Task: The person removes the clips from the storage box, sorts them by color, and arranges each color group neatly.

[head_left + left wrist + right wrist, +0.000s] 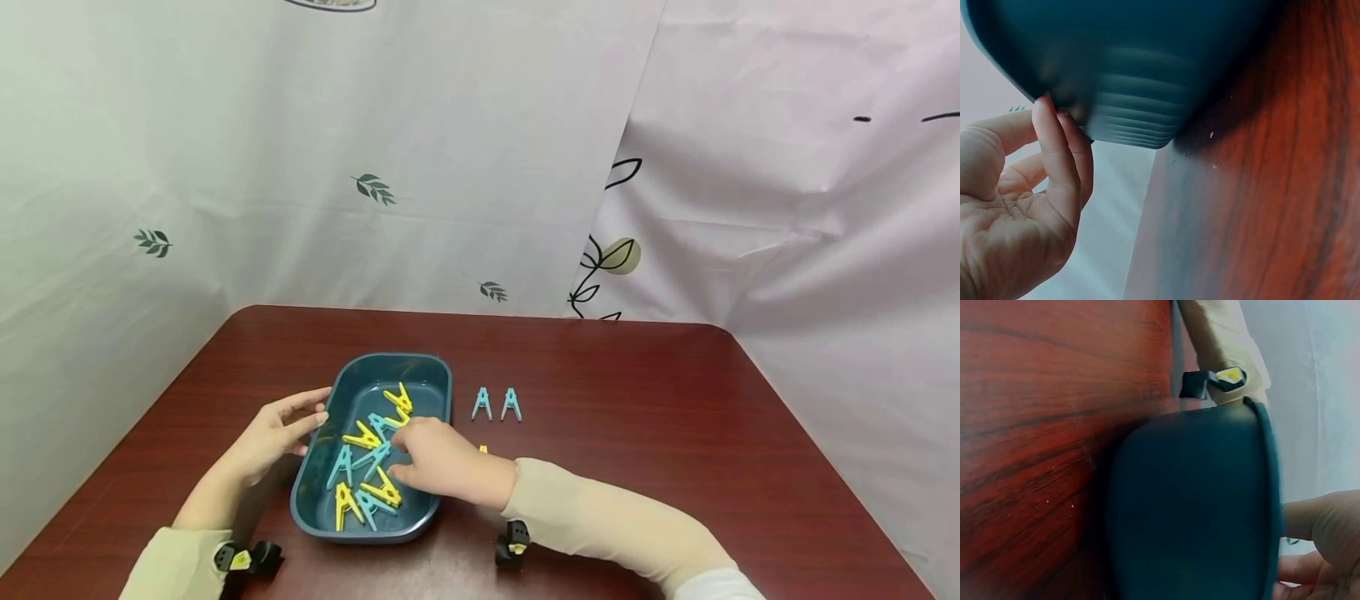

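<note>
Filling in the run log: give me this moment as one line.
left hand touches tray side | right hand inside tray among yellow and blue clips | two blue clips on table

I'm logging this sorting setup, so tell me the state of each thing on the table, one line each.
Tray: upright on table, holding yellow and teal pegs.
Left hand: open, fingertips touching tray's side.
Right hand: inside tray, over the pegs; grip hidden.
Two teal pegs: side by side on table, right of tray.

A dark red wooden table (675, 433) stands before white cloth backdrops (465, 125) printed with small leaves.
</note>
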Action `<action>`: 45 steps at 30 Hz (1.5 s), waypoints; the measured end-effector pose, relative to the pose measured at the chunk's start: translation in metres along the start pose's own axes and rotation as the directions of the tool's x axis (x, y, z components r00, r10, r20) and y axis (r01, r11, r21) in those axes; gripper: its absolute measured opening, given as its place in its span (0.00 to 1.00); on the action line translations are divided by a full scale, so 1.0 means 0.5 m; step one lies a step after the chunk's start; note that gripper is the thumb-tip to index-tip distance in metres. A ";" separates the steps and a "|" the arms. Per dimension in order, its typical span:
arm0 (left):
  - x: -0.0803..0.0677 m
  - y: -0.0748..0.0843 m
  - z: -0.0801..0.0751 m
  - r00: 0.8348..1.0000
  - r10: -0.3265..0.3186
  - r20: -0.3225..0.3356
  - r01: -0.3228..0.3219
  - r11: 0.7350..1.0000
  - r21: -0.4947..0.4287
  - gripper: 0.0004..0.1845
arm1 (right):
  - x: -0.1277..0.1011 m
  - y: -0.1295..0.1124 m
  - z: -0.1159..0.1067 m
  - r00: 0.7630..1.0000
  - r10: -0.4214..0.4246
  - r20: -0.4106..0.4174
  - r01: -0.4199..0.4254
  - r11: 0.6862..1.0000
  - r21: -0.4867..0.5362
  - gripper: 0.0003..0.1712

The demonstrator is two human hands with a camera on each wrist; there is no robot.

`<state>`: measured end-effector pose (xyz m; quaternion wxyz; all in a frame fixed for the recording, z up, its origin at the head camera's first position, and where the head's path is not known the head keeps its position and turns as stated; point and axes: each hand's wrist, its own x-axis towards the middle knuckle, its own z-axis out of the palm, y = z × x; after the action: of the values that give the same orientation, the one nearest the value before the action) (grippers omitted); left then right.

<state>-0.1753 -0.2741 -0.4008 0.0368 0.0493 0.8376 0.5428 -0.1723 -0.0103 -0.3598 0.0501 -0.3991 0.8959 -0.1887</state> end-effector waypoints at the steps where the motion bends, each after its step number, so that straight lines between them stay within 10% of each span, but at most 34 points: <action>1: 0.000 -0.001 0.000 1.000 0.001 0.001 -0.001 1.000 -0.003 0.30 | 0.004 -0.001 0.004 1.000 -0.001 0.014 0.001 1.000 -0.007 0.16; 34: 0.002 0.000 0.000 1.000 0.020 -0.003 -0.020 1.000 0.017 0.30 | 0.028 -0.026 0.062 0.987 0.049 0.155 -0.007 0.965 -0.262 0.21; 45: 0.002 0.000 -0.001 1.000 0.026 0.006 -0.027 0.999 0.026 0.30 | 0.034 -0.001 0.046 0.985 -0.141 0.104 0.146 0.989 -0.039 0.16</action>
<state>-0.1763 -0.2743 -0.4006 0.0314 0.0625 0.8439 0.5320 -0.1781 -0.0298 -0.3798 0.0721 -0.4727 0.8653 -0.1504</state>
